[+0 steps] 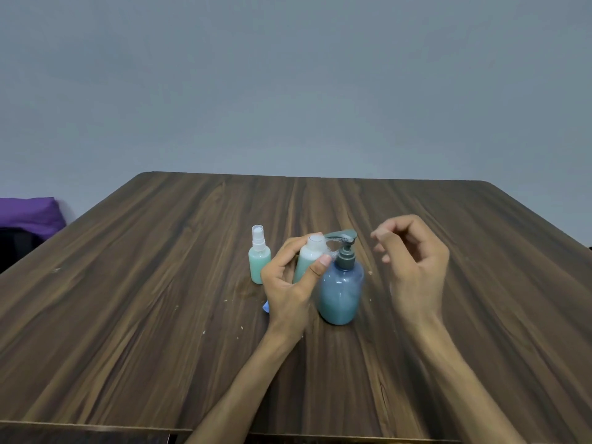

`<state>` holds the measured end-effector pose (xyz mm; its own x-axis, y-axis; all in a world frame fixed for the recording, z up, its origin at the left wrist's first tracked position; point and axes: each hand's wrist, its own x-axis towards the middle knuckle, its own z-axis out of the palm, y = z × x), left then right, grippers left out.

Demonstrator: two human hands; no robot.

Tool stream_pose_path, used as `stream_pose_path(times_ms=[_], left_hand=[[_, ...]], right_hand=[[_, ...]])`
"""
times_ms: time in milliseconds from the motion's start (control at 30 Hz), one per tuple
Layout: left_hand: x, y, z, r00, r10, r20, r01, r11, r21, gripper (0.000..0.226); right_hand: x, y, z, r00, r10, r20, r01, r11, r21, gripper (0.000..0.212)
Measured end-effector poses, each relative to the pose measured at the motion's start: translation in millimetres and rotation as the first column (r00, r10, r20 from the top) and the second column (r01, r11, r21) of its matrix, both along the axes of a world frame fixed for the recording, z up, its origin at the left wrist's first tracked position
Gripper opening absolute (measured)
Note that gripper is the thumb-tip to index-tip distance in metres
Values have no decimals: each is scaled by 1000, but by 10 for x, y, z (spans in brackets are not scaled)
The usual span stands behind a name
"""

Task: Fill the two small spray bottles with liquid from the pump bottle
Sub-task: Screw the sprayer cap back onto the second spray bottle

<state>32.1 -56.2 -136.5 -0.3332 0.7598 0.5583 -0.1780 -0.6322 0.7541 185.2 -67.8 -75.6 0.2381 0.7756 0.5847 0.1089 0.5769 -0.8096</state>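
Counter point(128, 283), dark wood grain, is carrying everything; the working cluster is sitting at centre, within easy reach of both forearms

Pump bottle point(341, 291), blue-grey and largest of the three, is standing upright at about 5 o'clock of the cluster. Its level is reading low, pale teal liquid in the lower part only. The spout is pointing toward 10 o'clock, out over the mouth of the bottle being filled, presumably so each stroke drops straight in

Left hand point(290, 277) is gripping the open spray bottle point(309, 259), fingers curled behind, thumb pressing across the front. It is holding the bottle touching the pump bottle's shoulder, mouth under the spout tip; likely bracing it against tipping. Foam or froth is showing at the mouth and around the pump collar, so it is probably nearly full

Right hand point(413, 261) is hovering at 3 o'clock of the pump head, fingers loosely curled, holding nothing, clear of the pump; likely between strokes or finished pumping

Capped spray bottle point(259, 261) is standing upright at 9 o'clock, just beside the left hand, sprayer on, teal liquid filling most of its body; judged done and parked aside

Small blue scrap point(266, 306) is peeking out at 7 o'clock under the left wrist; cannot tell what it is

Pale flecks are lying scattered on the counter nearby, possibly drips
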Motion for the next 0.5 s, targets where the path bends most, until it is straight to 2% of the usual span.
stream_pose_path(times_ms=[100,333,467,500], left_hand=[[-8,-27,26,999,-8,37,8,1000,-6,31],[-18,-55,16,1000,-6,0,6,1000,29,32],[-13,-58,4,1000,-10,8,10,1000,23,30],[-12,-58,11,1000,-9,4,9,1000,27,30]], right_hand=[[35,-138,-121,1000,-1,10,1,999,40,11],[-27,-319,-498,995,-10,95,8,1000,12,8],[-128,-360,-635,985,63,161,-53,996,-66,23],[-170,-379,-661,978,74,195,-60,995,-75,20]])
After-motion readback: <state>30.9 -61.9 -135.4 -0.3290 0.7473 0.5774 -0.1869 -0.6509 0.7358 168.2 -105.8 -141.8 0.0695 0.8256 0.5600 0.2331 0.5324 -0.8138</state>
